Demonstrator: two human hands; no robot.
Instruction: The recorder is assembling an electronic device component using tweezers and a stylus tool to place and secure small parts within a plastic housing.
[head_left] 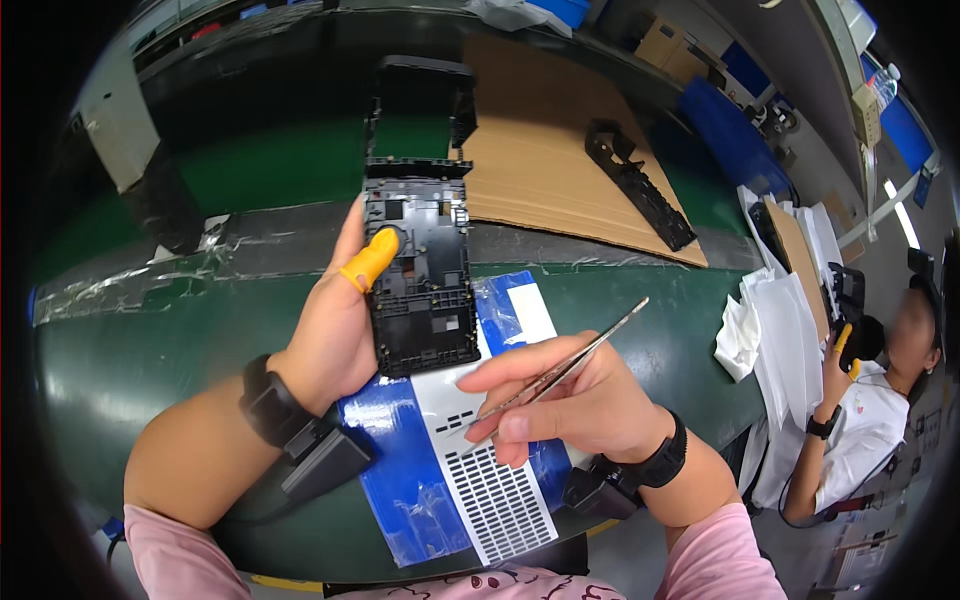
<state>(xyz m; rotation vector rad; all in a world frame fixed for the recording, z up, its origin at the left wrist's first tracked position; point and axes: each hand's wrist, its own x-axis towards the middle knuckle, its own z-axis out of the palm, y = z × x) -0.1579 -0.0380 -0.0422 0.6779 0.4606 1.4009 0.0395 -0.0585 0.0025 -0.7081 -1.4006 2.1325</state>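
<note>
My left hand [345, 310] is closed round the left edge of a black plastic housing [425, 265], its thumb in a yellow finger cot [372, 258] pressed on the inner face. The housing stands tilted up, with ribs, slots and an open frame at its far end. In my right hand [575, 400] a pair of metal tweezers [570, 368] is pinched, tips toward the lower left. Below the tips lies a white sheet [500, 500] with rows of small black rectangular pads. That sheet rests on a blue, tape-covered board [405, 480]. Whether the tips hold a pad is too small to tell.
A cardboard sheet [540, 130] lies beyond the housing, with another black plastic part [640, 185] on it. White paper or foam sheets [785, 330] are stacked at the right edge of the green table [130, 340]. A co-worker [865, 420] sits at the far right.
</note>
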